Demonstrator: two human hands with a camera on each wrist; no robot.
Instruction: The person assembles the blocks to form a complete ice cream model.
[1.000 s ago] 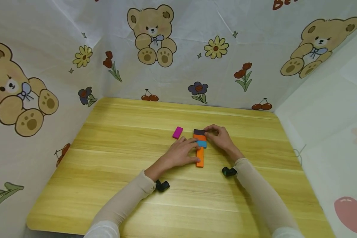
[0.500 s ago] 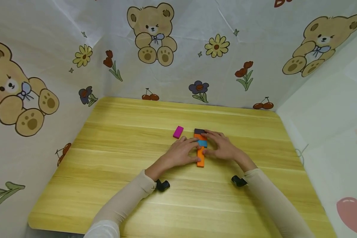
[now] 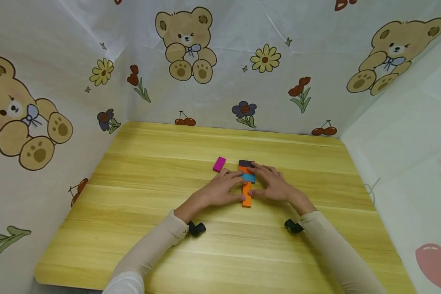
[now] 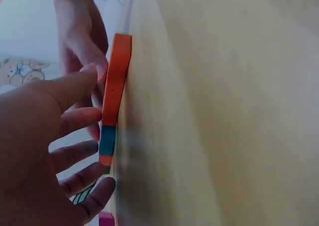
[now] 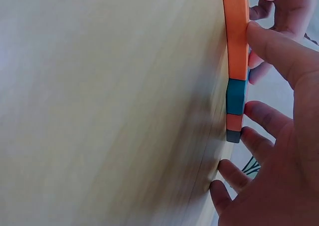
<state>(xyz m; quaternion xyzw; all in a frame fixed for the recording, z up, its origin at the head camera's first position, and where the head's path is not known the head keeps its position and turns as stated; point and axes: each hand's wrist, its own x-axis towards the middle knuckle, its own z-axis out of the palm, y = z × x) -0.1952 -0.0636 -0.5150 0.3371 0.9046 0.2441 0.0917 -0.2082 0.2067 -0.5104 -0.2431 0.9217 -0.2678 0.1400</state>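
Note:
A row of flat blocks lies on the table: a dark block (image 3: pixel 246 163) at the far end, an orange block (image 3: pixel 243 169), a blue block (image 3: pixel 248 178), then a long orange block (image 3: pixel 246 200) pointing toward me. My left hand (image 3: pixel 220 190) is along the row's left side, thumb at the long orange block and fingertips by the blue one. From the right, my right hand (image 3: pixel 273 183) has its thumb at the long orange block's edge and its fingers spread by the far blocks. The right wrist view shows the blocks end to end.
Left of the row, a magenta block (image 3: pixel 219 164) lies apart. The wooden table (image 3: pixel 150 171) is bordered by a bear-print cloth (image 3: pixel 220 98) behind and at the sides. Black wrist devices (image 3: pixel 196 229) hang below both wrists.
My right hand has shifted nearer to me from the dark block, its thumb now by the long orange block. The left hand and the blocks look nearly unchanged.

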